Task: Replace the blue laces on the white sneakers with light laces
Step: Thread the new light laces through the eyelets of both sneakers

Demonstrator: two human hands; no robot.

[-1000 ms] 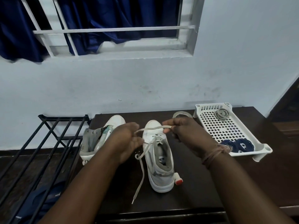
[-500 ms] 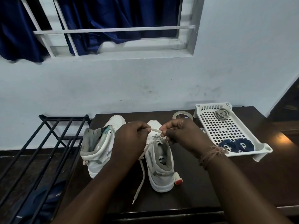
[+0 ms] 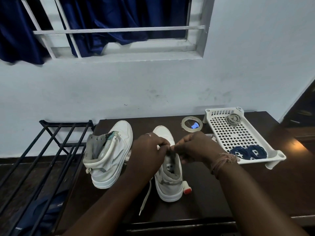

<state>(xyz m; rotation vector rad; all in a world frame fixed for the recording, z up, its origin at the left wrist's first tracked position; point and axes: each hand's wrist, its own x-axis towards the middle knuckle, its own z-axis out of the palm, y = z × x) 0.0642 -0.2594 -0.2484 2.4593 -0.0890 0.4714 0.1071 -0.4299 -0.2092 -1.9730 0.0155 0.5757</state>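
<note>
Fingers (image 3: 167,147) of both hands pinch the light lace (image 3: 147,195) over the right sneaker (image 3: 167,183), probably to thread it. Its loose end hangs beside that sneaker. Blue laces (image 3: 248,152) lie in the tray (image 3: 221,114), right of it.

Both hands hide the right sneaker's (image 3: 168,183) eyelets.

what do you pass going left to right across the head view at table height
black metal rack → left sneaker → left hand → right hand → white perforated tray, with the coiled blue laces at its near end
</note>
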